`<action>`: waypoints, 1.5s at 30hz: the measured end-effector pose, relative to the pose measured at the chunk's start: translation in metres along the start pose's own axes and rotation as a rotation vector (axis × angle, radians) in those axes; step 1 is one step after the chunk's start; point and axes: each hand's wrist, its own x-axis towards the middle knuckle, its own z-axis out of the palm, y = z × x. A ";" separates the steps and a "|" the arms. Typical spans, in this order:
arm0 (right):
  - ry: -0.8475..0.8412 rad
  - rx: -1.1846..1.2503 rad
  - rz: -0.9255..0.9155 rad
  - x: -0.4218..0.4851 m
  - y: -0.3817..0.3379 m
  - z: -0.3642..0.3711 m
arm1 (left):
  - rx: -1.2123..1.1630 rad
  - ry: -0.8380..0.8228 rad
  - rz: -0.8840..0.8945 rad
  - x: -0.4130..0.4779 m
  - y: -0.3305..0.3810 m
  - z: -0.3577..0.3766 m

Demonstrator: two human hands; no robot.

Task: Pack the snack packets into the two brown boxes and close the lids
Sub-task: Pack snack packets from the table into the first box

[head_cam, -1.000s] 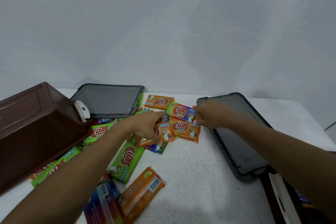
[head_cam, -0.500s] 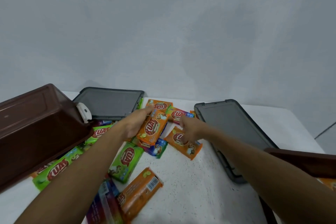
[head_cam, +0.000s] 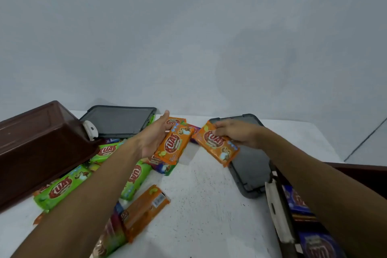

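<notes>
**Orange, twice over**

Your left hand [head_cam: 154, 138] carries the left packet [head_cam: 174, 145], raised off the white table [head_cam: 205, 216]. It lies across your fingers with the thumb standing clear. Those fingers are hidden beneath it, so you cannot tell whether they curl round it.

Your right hand [head_cam: 237, 134] pinches the right packet [head_cam: 216, 146] by its far edge, fingers curled on it. It hangs over the left edge of the right lid [head_cam: 253, 165], which lies flat. The two packets are near each other but apart.

The left box [head_cam: 37, 148] is tilted, leaning over green packets [head_cam: 60, 188] on the table. Just behind it the left lid [head_cam: 119, 120] lies flat. The right box [head_cam: 356, 174] sits under your right forearm, lid off, with blue packets [head_cam: 293, 197] inside. A loose packet [head_cam: 146, 209], also orange, lies on the table by your left forearm.
</notes>
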 end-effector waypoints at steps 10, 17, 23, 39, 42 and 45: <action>0.112 0.134 -0.048 -0.177 0.090 -0.096 | 0.263 -0.048 0.219 -0.023 0.002 0.172; 0.037 -0.294 0.089 -0.260 0.175 -0.120 | 0.601 -0.316 0.206 -0.033 -0.015 0.298; -0.118 -0.526 0.000 -0.263 0.189 -0.109 | 1.120 -0.356 0.139 -0.031 -0.049 0.340; 0.409 -0.943 -0.139 -0.223 0.195 -0.122 | 1.496 0.057 0.497 0.008 -0.059 0.343; 0.550 -1.108 -0.282 -0.226 0.204 -0.117 | 1.625 0.224 0.674 0.007 -0.065 0.341; 0.416 -0.932 -0.267 -0.231 0.202 -0.121 | 1.566 0.073 0.627 0.005 -0.061 0.335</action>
